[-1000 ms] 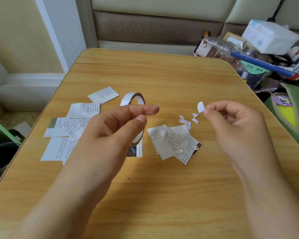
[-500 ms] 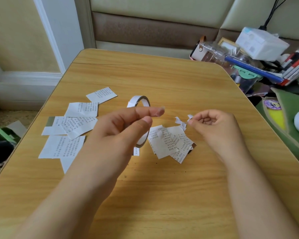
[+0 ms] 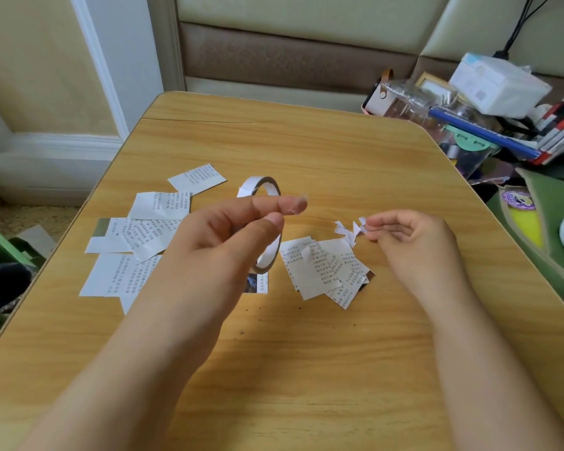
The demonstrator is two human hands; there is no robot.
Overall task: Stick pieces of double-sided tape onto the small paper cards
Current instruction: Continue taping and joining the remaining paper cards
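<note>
On the left hand (image 3: pixel 222 236), the forefinger and thumb are brought together around the near-top of the tape roll (image 3: pixel 264 222), which stands on edge in that grip above the desk (image 3: pixel 306 369); a small clear scrap, seemingly a bit of tape, clings to the forefinger tip, though whether it is a cut piece or a loose end of the roll is hard to tell. The right hand (image 3: pixel 411 239) has its fingers (image 3: pixel 372 227) curled in, their tips touching the little heap of white backing scraps (image 3: pixel 349 229) lying just right of centre; whether they pinch one scrap or have just let it go cannot be told. Just near of those scraps lies a fanned pile of printed paper cards (image 3: pixel 323 268), one of which bears a small pale tape patch, so these look like the finished ones. To the left, partly behind the left wrist, a looser spread of cards (image 3: pixel 137 242) waits, apparently untaped. The step in hand seems to be clearing away peeled backing between pieces. Next, the right hand would need to come back to the roll, find its free end and tear off a short piece while the left steadies the ring, then press it onto a fresh card from the left spread; the sticky scrap on the forefinger may snag the paper.
</note>
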